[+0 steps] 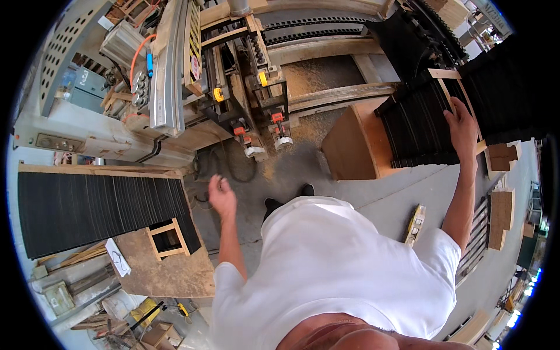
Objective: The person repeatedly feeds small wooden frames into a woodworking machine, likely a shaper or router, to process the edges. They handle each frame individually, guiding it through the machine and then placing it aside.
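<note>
Where the right hand rests, a wooden frame points lengthwise forward.

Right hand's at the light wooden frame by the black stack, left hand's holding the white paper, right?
Not quite: the left hand isn't holding the white paper. The head view shows it lying at the edge of the brown table. The right hand is at the light wooden frame, as you said.

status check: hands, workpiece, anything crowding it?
Right hand on pale wooden frame, grip unclear. Left hand half open, apparently empty. Black panels packed beside the frame.
</note>
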A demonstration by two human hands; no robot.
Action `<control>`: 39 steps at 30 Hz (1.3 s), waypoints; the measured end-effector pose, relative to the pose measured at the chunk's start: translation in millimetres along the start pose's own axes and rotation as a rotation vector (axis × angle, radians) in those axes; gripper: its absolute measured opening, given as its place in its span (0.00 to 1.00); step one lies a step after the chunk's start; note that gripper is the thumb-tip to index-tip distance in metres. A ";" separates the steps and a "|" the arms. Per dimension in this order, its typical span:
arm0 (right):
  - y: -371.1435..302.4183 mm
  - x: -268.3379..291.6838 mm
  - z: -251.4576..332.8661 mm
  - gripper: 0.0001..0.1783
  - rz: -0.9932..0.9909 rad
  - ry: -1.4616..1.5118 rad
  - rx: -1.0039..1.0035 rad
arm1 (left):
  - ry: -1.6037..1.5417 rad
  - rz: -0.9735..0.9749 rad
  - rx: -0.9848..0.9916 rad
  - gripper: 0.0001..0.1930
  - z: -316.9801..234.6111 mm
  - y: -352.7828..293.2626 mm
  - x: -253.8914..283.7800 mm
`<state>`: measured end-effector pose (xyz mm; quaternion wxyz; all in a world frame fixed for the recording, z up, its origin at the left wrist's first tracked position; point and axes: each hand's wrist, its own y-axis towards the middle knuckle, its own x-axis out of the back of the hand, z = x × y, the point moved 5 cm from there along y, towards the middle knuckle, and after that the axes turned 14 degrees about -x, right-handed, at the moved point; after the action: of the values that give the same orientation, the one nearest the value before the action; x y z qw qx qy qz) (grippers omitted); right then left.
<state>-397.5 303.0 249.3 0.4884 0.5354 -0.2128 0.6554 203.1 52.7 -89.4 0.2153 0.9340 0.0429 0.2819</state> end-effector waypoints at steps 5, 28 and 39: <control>3.3 2.2 -12.9 0.21 -0.016 0.137 -0.008 | -0.507 0.153 0.034 0.17 -111.8 84.9 -107.1; 12.3 -107.8 279.8 0.18 0.220 0.313 0.761 | -1.308 -0.189 0.769 0.28 -68.2 418.4 -340.9; 41.2 -323.3 469.2 0.18 0.372 0.491 1.103 | -1.497 0.179 0.564 0.20 -90.9 328.4 -296.1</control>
<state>-217.9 -224.4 123.0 0.0530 0.4965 0.1853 0.8464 -108.0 -269.3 -31.8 -0.0806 0.8942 -0.1180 -0.4242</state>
